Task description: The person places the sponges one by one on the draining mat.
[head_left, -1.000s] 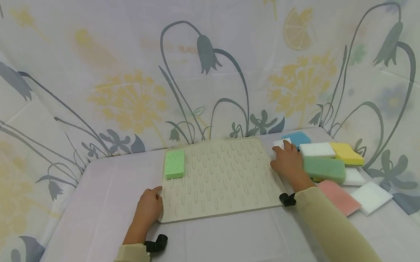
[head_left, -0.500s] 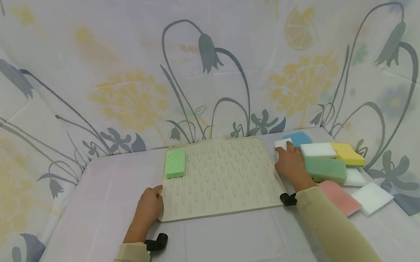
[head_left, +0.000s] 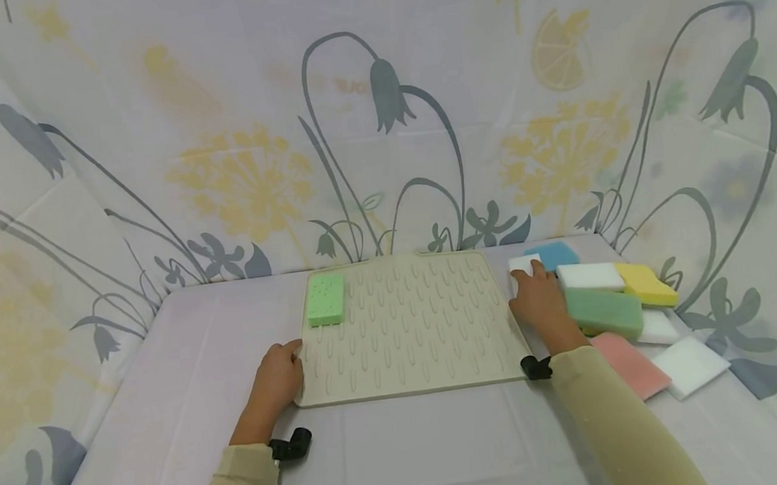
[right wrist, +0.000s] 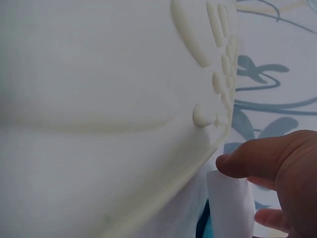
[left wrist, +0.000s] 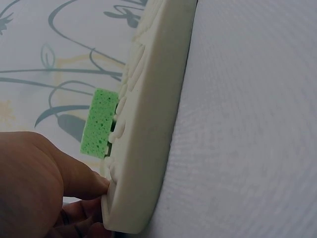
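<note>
A beige ridged silicone drying mat (head_left: 408, 331) lies across the table. My left hand (head_left: 278, 378) pinches the mat's left edge; in the left wrist view the thumb (left wrist: 86, 183) presses on the rim, with the other fingers partly hidden below it. A green porous sponge (head_left: 325, 299) sits on the mat's far left corner. Just beyond the mat's right edge, my right hand (head_left: 540, 307) holds a small white sponge (head_left: 524, 264). In the right wrist view the thumb (right wrist: 235, 166) touches the near top of that white sponge (right wrist: 228, 208), and fingertips show behind it.
A pile right of the right hand has a blue sponge (head_left: 552, 255), a white block (head_left: 590, 277), a yellow sponge (head_left: 647, 284) and a darker green sponge (head_left: 603, 312). Nearer lie a pink pad (head_left: 632, 367) and a white pad (head_left: 691, 366). A flowered cloth (head_left: 383, 160) hangs behind.
My right hand has shifted slightly right, its fingers drawing closer together around the small white sponge. The left hand stays at the mat's edge. The head view has tilted slightly.
</note>
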The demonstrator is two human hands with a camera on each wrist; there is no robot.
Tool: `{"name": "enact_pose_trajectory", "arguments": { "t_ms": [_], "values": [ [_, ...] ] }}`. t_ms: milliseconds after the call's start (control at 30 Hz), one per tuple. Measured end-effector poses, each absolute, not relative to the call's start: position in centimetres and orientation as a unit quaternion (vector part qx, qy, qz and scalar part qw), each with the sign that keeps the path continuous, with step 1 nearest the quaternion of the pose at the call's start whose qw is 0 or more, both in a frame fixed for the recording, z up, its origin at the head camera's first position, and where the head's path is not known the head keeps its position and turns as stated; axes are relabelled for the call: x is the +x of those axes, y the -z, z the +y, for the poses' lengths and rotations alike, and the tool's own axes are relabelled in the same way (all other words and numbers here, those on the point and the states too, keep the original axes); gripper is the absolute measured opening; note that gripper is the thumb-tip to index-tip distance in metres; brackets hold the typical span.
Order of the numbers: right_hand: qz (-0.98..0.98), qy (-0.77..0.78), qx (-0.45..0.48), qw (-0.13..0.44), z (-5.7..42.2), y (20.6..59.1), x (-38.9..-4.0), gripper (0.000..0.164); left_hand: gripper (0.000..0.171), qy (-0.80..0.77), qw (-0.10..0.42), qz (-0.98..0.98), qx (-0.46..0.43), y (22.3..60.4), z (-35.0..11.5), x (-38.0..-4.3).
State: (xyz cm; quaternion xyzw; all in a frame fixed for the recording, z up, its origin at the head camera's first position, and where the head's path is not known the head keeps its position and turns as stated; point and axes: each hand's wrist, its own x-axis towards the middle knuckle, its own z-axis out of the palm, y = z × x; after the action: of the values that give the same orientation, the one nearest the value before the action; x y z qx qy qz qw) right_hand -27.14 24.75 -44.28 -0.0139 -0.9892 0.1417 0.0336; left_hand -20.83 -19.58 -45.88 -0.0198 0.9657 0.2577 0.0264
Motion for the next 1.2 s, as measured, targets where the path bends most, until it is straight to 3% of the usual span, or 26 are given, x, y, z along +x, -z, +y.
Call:
{"name": "enact_pose_trajectory", "arguments": {
  "t_ms": [1200],
  "values": [
    [-0.982,-0.179,0.047,0.024,21.6,42.3,-25.4,0.057,0.039,-0.256,0.016,0.966,-0.022,45.5,-19.4,-20.4]
  ]
}}
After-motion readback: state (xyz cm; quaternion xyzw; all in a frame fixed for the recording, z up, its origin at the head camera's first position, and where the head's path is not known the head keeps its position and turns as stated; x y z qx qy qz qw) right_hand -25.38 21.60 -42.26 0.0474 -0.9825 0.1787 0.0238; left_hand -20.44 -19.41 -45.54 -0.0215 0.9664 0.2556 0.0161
